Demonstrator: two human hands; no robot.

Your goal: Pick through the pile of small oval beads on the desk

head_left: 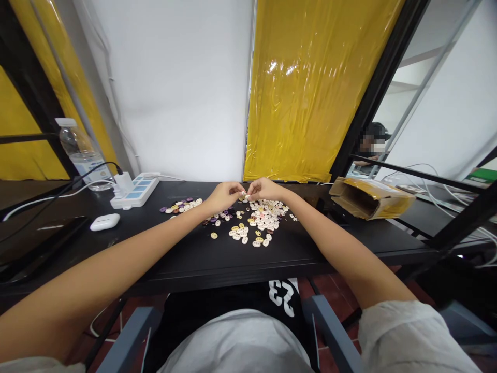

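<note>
My left hand (225, 197) and my right hand (265, 189) meet over the far side of the black table, thumbs and forefingers pinched. Between the fingertips shows a small pale oval button-like piece (246, 196), partly hidden; my right fingers grip it. Whether my left fingers hold a separate piece is too small to tell. Beneath my right hand and wrist spreads a heap of cream oval pieces (267, 217). A mixed group of white, purple and brown pieces (186, 206) lies left of my left hand. One yellowish piece (214, 235) lies apart, nearer to me.
An open cardboard box (373, 199) stands at the right end of the black table (186, 259). On the left are a white power strip (137, 191), an earbud case (104, 222), a water bottle (83, 155) and cables. Beyond the frame at right sits another person (370, 145).
</note>
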